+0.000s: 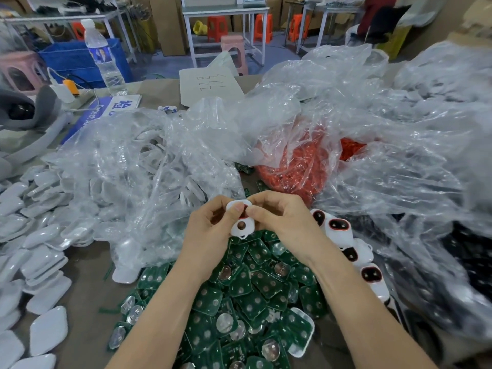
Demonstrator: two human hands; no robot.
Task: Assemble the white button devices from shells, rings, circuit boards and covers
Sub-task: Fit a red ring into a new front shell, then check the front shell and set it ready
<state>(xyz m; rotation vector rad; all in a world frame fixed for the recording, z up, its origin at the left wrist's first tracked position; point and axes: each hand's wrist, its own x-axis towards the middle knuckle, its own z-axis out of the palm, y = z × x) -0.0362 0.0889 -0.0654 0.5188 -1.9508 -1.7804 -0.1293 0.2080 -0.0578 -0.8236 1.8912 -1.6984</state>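
Observation:
Both hands hold one white shell [241,228] above the pile of green circuit boards [239,296]. My left hand [210,230] grips its left side, thumb on top. My right hand [277,217] pinches its upper right edge, and both thumbs press on a red ring [243,212] set in the shell. A round opening shows in the shell's lower part. White shells fitted with red rings [338,227] lie in a row to the right. White covers [40,249] lie spread on the left.
A clear bag of red rings [300,161] sits behind the hands, and a clear bag of white parts [138,169] lies at left. More crumpled plastic bags [399,161] fill the right. A water bottle [105,57] and a paper note [210,85] stand at the back.

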